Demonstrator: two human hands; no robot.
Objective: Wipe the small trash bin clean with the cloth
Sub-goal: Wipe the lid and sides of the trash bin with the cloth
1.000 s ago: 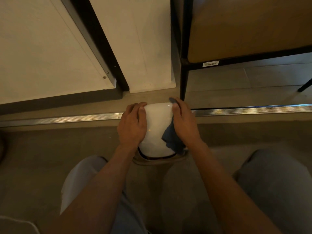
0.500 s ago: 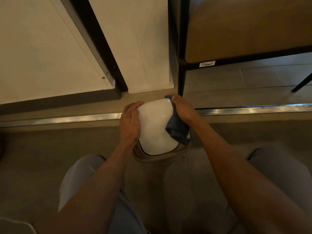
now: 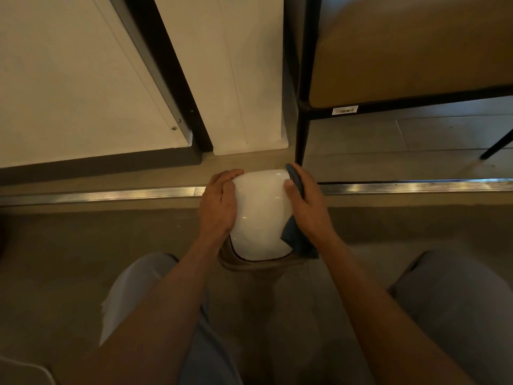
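Left to right. My left hand [image 3: 219,204] sat on the left flank of the small trash bin [image 3: 261,215], fingers loosely spread and curved over the far-left edge of the white lid, palm against the side. It wrapped the shell to brace it, not a tight clench as far as I could see.

The bin stood on the floor between my knees, just on my side of the metal threshold strip [image 3: 111,194], with the black frame leg [image 3: 301,140] of some furniture right behind it. Only the glossy white domed top and a band of tan body below it showed.

My read: light, hollow, hard plastic. Smooth and shiny, so probably slippery under bare skin, and it would likely skate or tip if pushed from one side only. Best hold looked like opposing palms on the flanks, low, off the lid seam.

My right hand [image 3: 308,209] pressed the blue cloth [image 3: 294,237] against the right flank, fingers curled round it, thumb on the lid. One cloth end poked out past my fingertips, the rest hung below my palm.
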